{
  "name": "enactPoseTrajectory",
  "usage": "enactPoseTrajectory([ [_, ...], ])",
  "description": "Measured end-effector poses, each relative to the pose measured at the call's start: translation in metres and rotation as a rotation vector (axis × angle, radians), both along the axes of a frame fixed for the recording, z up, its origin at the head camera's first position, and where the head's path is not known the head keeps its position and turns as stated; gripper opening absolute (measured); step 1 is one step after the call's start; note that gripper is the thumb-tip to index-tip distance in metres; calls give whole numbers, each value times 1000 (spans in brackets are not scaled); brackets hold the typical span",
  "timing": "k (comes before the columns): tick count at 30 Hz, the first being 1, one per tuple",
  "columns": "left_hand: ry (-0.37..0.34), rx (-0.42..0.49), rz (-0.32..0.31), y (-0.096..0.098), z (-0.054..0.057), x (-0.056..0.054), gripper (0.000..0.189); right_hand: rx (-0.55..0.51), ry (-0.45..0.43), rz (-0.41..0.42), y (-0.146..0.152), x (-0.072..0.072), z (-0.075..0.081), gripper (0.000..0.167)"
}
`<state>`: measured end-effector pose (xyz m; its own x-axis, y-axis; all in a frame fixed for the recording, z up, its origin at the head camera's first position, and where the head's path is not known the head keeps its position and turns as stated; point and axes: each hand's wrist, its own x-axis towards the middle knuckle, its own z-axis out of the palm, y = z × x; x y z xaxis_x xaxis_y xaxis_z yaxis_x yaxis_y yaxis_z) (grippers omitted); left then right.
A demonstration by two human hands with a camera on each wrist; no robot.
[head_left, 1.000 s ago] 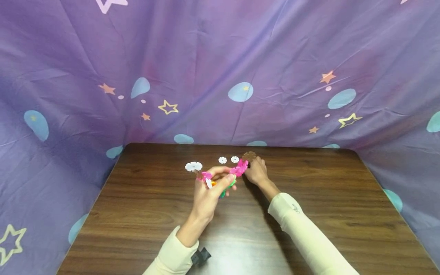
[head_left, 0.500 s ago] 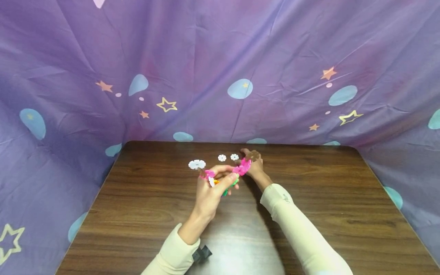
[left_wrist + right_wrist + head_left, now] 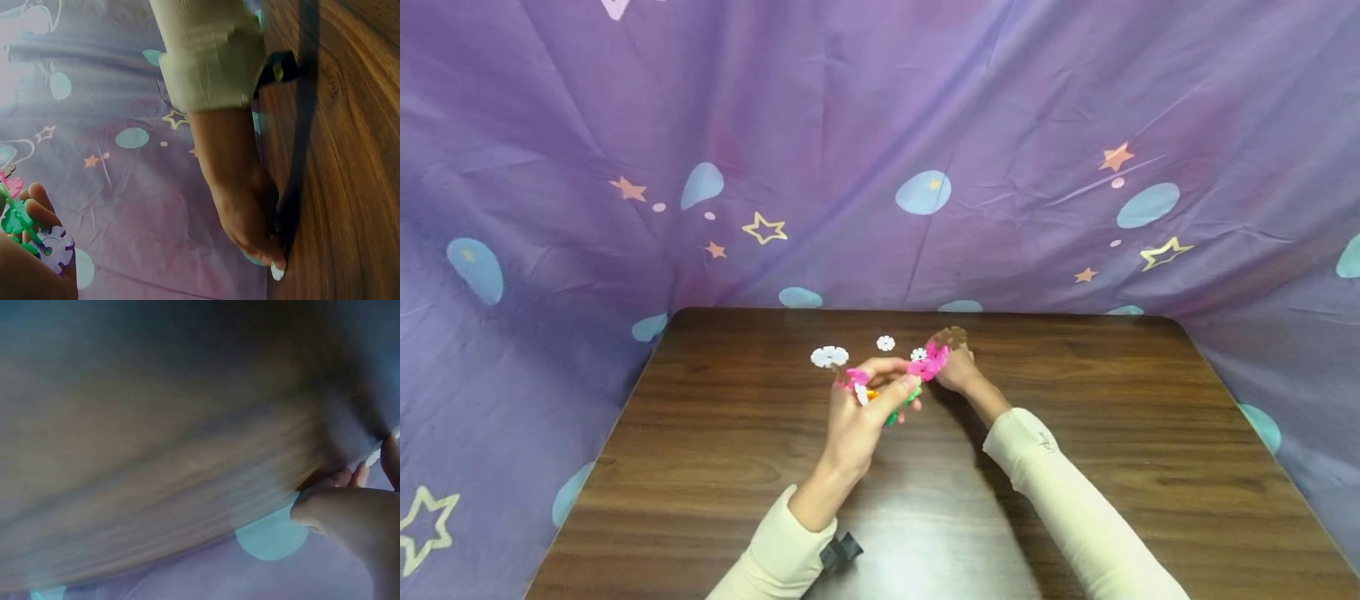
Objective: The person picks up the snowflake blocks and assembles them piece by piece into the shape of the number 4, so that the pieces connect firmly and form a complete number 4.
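Note:
My left hand [image 3: 853,421] grips a joined chain of notched plastic snowflake discs. Pink discs [image 3: 929,364], a green disc [image 3: 17,217] and a purple disc [image 3: 56,250] show in it. A brown disc [image 3: 953,336] is at the chain's right end, overlapping my right hand in the head view. A white disc [image 3: 830,357] shows at its left end. Low over the tabletop, my right hand [image 3: 957,371] pinches a small white snowflake disc [image 3: 278,272] at its fingertips. The brown and pink discs partly hide those fingers in the head view.
Another small white snowflake disc [image 3: 886,342] lies on the brown wooden table [image 3: 715,467] near its back edge. A purple patterned cloth [image 3: 850,167] hangs behind and at both sides of the table.
My right hand's fingers spread behind the brown disc, then come down to the right-hand small white disc. That disc has shifted slightly toward me and right. The left hand stays nearly still.

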<state>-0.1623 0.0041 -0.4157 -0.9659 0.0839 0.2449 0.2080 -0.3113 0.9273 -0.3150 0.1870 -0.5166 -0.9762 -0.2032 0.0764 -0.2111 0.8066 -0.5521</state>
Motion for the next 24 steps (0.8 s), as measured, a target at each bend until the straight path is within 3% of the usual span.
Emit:
enactPoseTrajectory([
  [4,-9,10,14,-1,1,1,27,-75,-23,23,6,12,1,15],
  [10,-17,-3,19,-2,2,3,27,-109,-40,47,10,32,2,37],
  [15,-22,-6,30,-4,2,4,27,-78,-58,24,12,44,1,30],
  [24,-30,-4,25,-2,1,6,28,-170,-74,-17,21,65,2,21],
])
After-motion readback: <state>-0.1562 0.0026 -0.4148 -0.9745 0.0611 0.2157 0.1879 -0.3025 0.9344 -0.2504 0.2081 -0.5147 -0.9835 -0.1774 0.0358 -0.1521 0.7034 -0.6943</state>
